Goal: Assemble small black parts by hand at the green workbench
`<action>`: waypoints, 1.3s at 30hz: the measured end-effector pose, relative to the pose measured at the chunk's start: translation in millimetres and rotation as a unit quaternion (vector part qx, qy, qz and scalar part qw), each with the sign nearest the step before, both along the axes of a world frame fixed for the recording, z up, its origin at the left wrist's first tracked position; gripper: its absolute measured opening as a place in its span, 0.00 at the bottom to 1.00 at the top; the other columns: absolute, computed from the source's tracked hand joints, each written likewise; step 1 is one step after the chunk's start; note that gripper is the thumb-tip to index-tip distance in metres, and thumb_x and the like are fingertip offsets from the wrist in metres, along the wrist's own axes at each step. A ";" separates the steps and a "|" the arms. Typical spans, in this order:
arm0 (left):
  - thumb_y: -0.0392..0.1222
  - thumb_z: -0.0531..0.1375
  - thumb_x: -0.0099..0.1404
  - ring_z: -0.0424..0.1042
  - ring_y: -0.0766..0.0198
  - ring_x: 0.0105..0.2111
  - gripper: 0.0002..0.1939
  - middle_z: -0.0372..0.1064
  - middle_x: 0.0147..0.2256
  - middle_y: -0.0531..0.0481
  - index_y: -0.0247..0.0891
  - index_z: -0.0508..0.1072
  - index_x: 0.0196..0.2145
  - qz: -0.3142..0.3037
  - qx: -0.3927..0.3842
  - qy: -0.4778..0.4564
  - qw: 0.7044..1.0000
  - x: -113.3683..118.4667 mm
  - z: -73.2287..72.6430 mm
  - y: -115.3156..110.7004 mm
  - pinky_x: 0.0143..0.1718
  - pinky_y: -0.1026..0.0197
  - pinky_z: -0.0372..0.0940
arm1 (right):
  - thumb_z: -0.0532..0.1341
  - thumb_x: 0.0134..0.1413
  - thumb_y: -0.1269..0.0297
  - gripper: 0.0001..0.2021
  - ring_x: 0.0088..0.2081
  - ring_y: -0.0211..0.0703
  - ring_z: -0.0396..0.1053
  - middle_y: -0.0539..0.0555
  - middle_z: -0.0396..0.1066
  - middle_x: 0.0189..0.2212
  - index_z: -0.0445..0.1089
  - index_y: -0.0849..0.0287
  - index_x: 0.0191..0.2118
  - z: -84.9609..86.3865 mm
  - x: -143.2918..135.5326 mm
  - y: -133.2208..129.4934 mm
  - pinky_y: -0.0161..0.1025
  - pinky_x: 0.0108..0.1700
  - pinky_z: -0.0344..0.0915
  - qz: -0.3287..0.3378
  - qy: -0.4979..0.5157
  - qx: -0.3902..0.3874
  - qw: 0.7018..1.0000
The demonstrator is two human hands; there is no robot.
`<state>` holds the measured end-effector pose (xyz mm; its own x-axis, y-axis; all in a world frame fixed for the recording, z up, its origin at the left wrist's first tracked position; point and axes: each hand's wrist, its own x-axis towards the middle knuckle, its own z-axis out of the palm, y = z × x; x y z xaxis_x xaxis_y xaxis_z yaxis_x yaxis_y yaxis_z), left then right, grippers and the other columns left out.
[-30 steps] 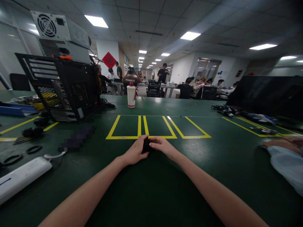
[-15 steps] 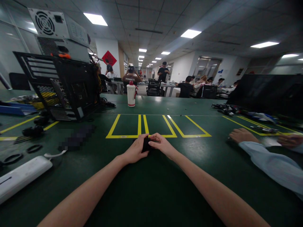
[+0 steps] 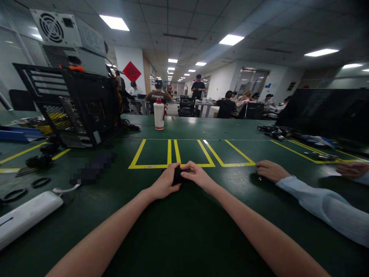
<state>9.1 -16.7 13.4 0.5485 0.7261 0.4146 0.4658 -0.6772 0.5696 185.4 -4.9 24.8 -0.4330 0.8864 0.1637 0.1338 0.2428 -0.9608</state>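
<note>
Between my two hands is a small black object [image 3: 177, 176], mostly covered by fingers, so its kind cannot be made out. My left hand [image 3: 165, 181] is wrapped round it from the left, thumb low and fingers over the top. From the right, my right hand [image 3: 196, 175] pinches at its upper side with bent fingers. Both hands rest low over the green table [image 3: 184, 231], just in front of the yellow tape outlines [image 3: 173, 167].
At left stand an open black computer case [image 3: 83, 104] with power supplies [image 3: 66, 32] on top, and a white power strip [image 3: 29, 219]. A white bottle [image 3: 159, 115] stands beyond the tape. At right, a co-worker's hand [image 3: 269, 171] reaches across the table, near tools and cables [image 3: 273, 132].
My hands stay almost still round the black object. The co-worker's nearer hand has moved left, toward the tape outlines. The view has shifted slightly.
</note>
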 end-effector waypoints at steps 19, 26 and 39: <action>0.35 0.57 0.51 0.53 0.54 0.50 0.34 0.49 0.50 0.43 0.39 0.45 0.53 0.006 -0.001 -0.004 1.000 0.2 -1.5 0.4 0.52 0.49 0.50 | 0.61 0.40 0.64 0.14 0.42 0.40 0.63 0.51 0.65 0.37 0.63 0.57 0.36 0.9 0.4 1.8 0.45 0.46 0.59 0.000 0.012 -0.022 1.000; 0.35 0.57 0.52 0.54 0.55 0.49 0.34 0.49 0.50 0.43 0.39 0.45 0.53 0.003 -0.003 0.001 1.000 0.2 -1.5 1.1 0.51 0.49 0.50 | 0.63 0.35 0.67 0.18 0.41 0.42 0.64 0.52 0.62 0.41 0.60 0.56 0.37 2.3 2.9 0.9 0.46 0.45 0.60 0.046 0.015 -0.050 0.998; 0.35 0.57 0.52 0.54 0.55 0.50 0.34 0.49 0.50 0.43 0.39 0.44 0.53 0.007 -0.003 0.002 1.000 0.1 -1.7 0.9 0.52 0.49 0.50 | 0.62 0.39 0.65 0.18 0.43 0.41 0.63 0.53 0.63 0.40 0.60 0.58 0.40 -1.1 2.1 3.8 0.45 0.46 0.59 0.028 0.001 -0.038 0.999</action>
